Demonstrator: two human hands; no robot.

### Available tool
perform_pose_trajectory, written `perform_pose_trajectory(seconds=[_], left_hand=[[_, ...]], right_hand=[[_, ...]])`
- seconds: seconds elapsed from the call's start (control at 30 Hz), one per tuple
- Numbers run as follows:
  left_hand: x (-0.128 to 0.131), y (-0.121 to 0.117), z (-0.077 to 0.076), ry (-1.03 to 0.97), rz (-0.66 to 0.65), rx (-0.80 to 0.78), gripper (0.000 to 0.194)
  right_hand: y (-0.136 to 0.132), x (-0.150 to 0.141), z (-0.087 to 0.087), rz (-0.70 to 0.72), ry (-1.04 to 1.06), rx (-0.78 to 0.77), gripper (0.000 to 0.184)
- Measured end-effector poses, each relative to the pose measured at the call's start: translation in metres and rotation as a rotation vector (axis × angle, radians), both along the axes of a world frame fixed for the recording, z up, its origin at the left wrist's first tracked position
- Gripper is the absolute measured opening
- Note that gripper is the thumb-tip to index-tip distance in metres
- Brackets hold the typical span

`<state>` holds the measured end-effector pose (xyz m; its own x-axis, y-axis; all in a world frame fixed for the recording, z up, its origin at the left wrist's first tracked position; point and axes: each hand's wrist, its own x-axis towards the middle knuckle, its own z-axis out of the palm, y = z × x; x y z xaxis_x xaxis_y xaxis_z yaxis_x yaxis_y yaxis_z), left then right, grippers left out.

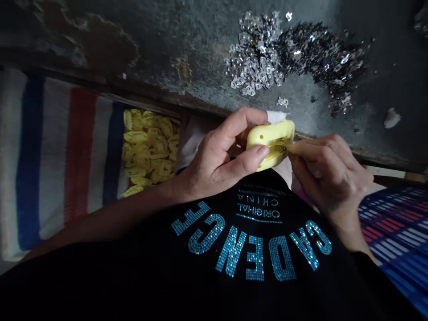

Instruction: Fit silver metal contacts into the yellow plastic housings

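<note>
My left hand [230, 149] is closed around a rounded yellow plastic casing [264, 133], its thumb pressed on the near face. White tape or cloth [277, 117] wraps a fingertip of that hand. Small metal pieces sit in a recess in the middle of the casing. At the casing's right edge, my right hand [329, 167] has its thumb and index finger pinched together; whatever lies between them is too small or hidden to make out.
On the worn dark bench, small bright metal clips [256, 58] lie heaped beside a darker pile of small metal parts [321, 53]. A striped woven sack [80, 156] holding yellow plastic pieces [150, 147] stands at left. A blue plastic basket [397, 223] is at right.
</note>
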<state>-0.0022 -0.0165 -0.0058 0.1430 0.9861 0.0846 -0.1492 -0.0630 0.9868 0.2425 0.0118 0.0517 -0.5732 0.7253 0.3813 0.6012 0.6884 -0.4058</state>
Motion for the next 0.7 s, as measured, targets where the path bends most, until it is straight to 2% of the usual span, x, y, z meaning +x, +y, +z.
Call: perform_pose_trajectory(seconds=[0.17,0.27,0.4,0.57,0.7], left_hand=[[-0.001,0.001,-0.002,0.019,-0.004,-0.031,0.040],[0.000,-0.001,-0.005,-0.023,0.023,0.006,0.037],[0.001,-0.002,-0.004,-0.068,-0.038,0.058,0.041],[0.002,-0.003,-0.001,-0.032,-0.053,0.139,0.048],[0.001,-0.005,-0.002,0.007,-0.046,0.152,0.049]], right_hand=[[-0.002,0.002,-0.002,-0.065,0.054,0.015,0.038],[-0.005,0.005,-0.009,-0.066,0.037,0.044,0.036],[-0.010,0.005,-0.017,-0.080,0.030,0.078,0.037],[-0.016,0.004,-0.020,-0.084,0.029,0.044,0.047],[-0.017,0.004,-0.020,-0.116,0.073,0.045,0.042]])
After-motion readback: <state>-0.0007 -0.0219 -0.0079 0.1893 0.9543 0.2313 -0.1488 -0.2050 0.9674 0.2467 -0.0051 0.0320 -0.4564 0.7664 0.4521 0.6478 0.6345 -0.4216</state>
